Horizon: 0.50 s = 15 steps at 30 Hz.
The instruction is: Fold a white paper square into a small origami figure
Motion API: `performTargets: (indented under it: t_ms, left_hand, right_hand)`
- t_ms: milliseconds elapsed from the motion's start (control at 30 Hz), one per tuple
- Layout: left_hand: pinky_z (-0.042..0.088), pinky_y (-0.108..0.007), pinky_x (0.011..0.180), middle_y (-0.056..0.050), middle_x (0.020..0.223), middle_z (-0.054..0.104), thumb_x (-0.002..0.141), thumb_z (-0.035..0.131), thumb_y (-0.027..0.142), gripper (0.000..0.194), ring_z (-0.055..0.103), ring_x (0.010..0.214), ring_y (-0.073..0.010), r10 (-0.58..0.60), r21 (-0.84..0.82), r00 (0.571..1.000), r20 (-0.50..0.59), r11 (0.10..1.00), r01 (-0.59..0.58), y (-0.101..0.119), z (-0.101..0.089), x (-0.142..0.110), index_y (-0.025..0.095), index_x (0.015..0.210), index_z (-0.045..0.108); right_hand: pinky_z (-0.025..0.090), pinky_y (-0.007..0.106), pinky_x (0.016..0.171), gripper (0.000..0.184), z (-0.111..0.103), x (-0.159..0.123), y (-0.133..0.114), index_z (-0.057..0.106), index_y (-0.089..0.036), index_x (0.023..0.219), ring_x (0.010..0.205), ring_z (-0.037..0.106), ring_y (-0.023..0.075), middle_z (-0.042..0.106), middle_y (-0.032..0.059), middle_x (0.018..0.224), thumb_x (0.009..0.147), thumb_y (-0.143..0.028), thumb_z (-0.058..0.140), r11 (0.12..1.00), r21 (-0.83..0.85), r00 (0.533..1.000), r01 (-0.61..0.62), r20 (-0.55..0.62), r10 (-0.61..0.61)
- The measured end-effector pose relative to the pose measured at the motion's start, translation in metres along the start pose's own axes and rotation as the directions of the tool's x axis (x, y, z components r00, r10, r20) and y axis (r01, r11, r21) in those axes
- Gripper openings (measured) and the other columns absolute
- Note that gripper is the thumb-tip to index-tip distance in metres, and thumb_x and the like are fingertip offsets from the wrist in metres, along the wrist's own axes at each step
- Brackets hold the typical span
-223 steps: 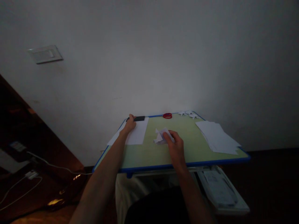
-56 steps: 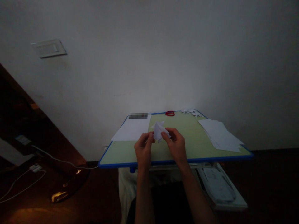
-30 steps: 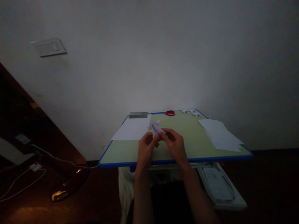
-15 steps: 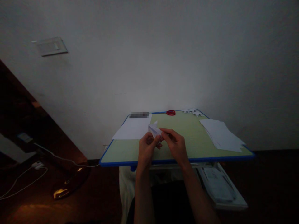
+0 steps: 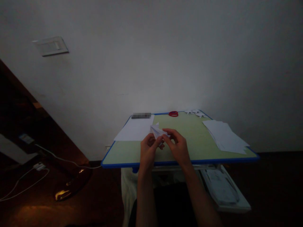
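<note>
A small folded piece of white paper (image 5: 156, 130) with pointed corners is held above the front middle of the table. My left hand (image 5: 149, 145) grips its lower left part, thumb on the near face and fingers curled behind. At its right side, my right hand (image 5: 177, 143) pinches the paper between thumb and fingers. Both thumbs come close together on the folded piece. Its underside and the finger pads are hidden.
On the green table (image 5: 189, 135) with a blue edge lie white sheets (image 5: 134, 130) at left, a paper stack (image 5: 224, 137) at right, red-handled scissors (image 5: 173, 113) and several folded paper pieces (image 5: 195, 112) at the back. A white tray (image 5: 227, 189) sits below.
My right thumb has shifted inward and lower along the folded paper, and a paper flap now shows between my right fingers. My left hand has hardly moved.
</note>
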<state>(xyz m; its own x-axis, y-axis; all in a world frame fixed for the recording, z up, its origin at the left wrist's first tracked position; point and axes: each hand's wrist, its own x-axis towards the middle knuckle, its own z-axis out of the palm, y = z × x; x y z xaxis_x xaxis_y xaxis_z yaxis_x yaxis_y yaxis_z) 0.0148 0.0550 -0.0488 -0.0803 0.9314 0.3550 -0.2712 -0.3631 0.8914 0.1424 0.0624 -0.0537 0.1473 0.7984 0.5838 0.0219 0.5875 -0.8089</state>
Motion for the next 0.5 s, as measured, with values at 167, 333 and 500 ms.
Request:
performTargets:
  t_ms: [167,333,500]
  left_hand:
    - [0.051,-0.023,0.059,-0.004,0.078,0.074,0.079,0.083,0.035,0.028,0.065,0.063,-0.0131,-0.003,-0.028,0.999,0.045,1.0,0.004,-0.0008,-0.002,-0.0012,0.013,0.091,0.071]
    - [0.051,-0.022,0.06,-0.005,0.08,0.074,0.08,0.084,0.034,0.028,0.065,0.064,-0.0123,-0.006,-0.007,0.999,0.054,1.0,0.006,-0.0005,-0.0029,-0.001,0.013,0.092,0.07]
    - [0.052,-0.022,0.061,-0.005,0.081,0.075,0.078,0.085,0.035,0.03,0.066,0.065,-0.0124,-0.013,-0.024,0.999,0.036,1.0,0.014,-0.003,-0.0031,-0.0009,0.013,0.091,0.07]
  right_hand:
    - [0.052,0.031,0.073,0.024,-0.0006,0.0002,0.0023,0.075,-0.023,0.109,0.08,0.065,0.0188,0.074,0.0038,0.097,0.088,-0.031,0.072,0.999,0.025,1.0,-0.021,0.014,0.021]
    - [0.052,0.032,0.074,0.023,-0.0006,0.0,0.0039,0.075,-0.023,0.109,0.079,0.065,0.0192,0.073,0.0037,0.094,0.088,-0.031,0.071,0.998,0.037,0.999,-0.041,0.023,0.04]
    - [0.053,0.032,0.076,0.024,0.0,-0.0007,0.0022,0.073,-0.024,0.111,0.082,0.065,0.0188,0.072,0.0034,0.099,0.088,-0.03,0.071,0.999,0.04,1.0,-0.004,0.005,0.003]
